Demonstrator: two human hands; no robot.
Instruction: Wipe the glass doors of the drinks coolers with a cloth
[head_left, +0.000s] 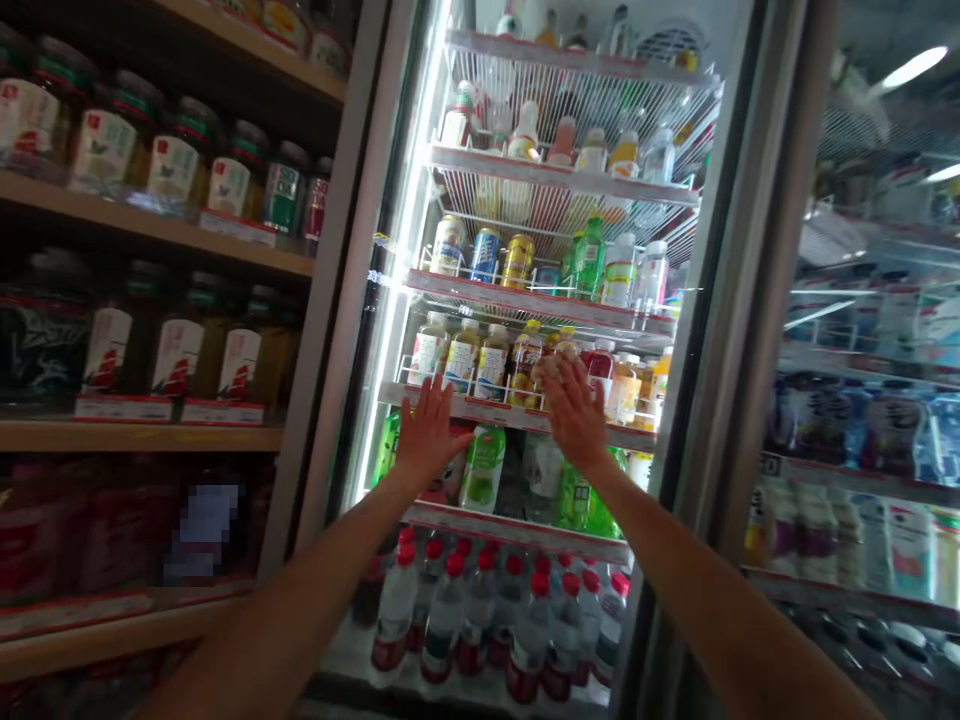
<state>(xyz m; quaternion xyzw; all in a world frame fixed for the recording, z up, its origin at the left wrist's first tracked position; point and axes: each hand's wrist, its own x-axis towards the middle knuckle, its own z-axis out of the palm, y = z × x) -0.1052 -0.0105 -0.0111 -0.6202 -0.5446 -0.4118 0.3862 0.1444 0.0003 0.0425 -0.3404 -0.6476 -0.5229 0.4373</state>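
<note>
My left hand (429,435) is held up in front of the lit cooler (731,300), palm forward, fingers well spread, with nothing in them that I can see. My right hand (579,415) is raised a little higher; a crumpled pale wad (550,370) sits at its fingertips — the blur keeps me from telling whether those fingers grip it or only press on it.

Just beyond my left thumb stands a bottle with a green wrapper (484,470). Lower down are rows of red-capped bottles (446,615), clear above and dark red toward the base. Past my fingertips runs a row of juice bottles (493,360): cloudy yellowish fills at the left, dark red and orange ones at the right. Above them are a blue can (485,255) and a gold can (518,262) — contents hidden — and a green bottle (590,258).
</note>
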